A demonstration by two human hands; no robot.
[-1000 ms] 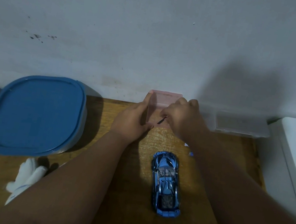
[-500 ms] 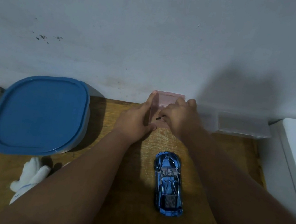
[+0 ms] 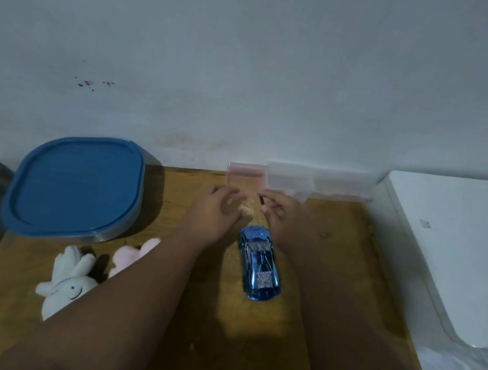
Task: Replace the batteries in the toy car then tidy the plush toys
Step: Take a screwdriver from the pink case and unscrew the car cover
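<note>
A shiny blue toy car (image 3: 259,263) lies on the wooden table (image 3: 245,355), nose toward the wall. Just beyond it a small pink plastic box (image 3: 247,174) stands against the wall. My left hand (image 3: 217,209) hovers in front of the box, fingers loosely curled and apart, holding nothing. My right hand (image 3: 282,213) pinches a small dark thin object (image 3: 261,200) near the box; I cannot tell what it is. A white plush bunny (image 3: 68,281) and a pink plush toy (image 3: 131,255) lie at the left, partly hidden by my left forearm.
A large container with a blue lid (image 3: 76,187) sits at the back left. Clear plastic boxes (image 3: 314,183) line the wall right of the pink box. A white appliance (image 3: 450,255) borders the table on the right.
Both hands have pulled back from the pink box toward me; the left hand let go of its side. The view tilted down, bringing the plush toys into sight.
</note>
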